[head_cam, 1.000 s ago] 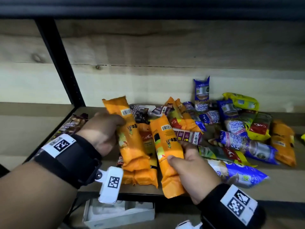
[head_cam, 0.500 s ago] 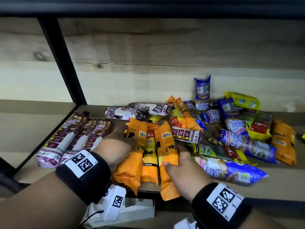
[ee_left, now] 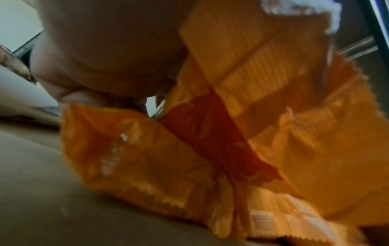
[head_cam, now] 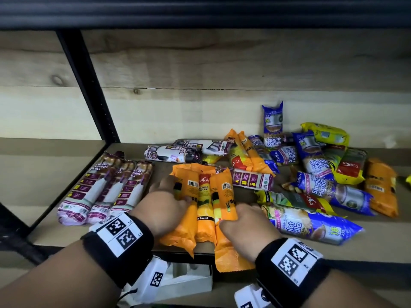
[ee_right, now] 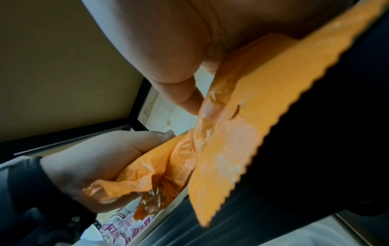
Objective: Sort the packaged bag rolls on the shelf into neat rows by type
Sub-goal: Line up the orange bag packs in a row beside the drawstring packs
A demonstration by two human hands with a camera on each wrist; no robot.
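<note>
Orange rolls, head view: three orange packs (head_cam: pixel 205 210) lay side by side at the near edge of the shelf (head_cam: pixel 378 241), their long axes running near to far and their near ends overhanging the edge.
Left hand, head view: the left hand (head_cam: pixel 165 206) lay on the leftmost orange pack, its grip curled over the pack's left side and pressing it inward.
Right hand, head view: the right hand (head_cam: pixel 246 227) bore against the right flank of the rightmost orange pack; its grip looked loosely bent, and how far the fingers wrapped I cannot tell.
Neighbours, head view: a row of drawstring packs (head_cam: pixel 104 187) lay just left of the orange group, parallel to it; the unsorted pile (head_cam: pixel 311 170) of blue, yellow and orange packs lay to the right and farther back.
Left wrist view: blurred orange wrappers (ee_left: pixel 231 133) filled the frame under the palm (ee_left: pixel 115 50).
Right wrist view: a serrated orange pack end (ee_right: pixel 242 133) lay under the right palm, with the left hand (ee_right: pixel 94 166) gripping crumpled orange film opposite.
Key relation: the packs sat between the two hands, so the squeeze ran across their long axes; both hands were equally close.
</note>
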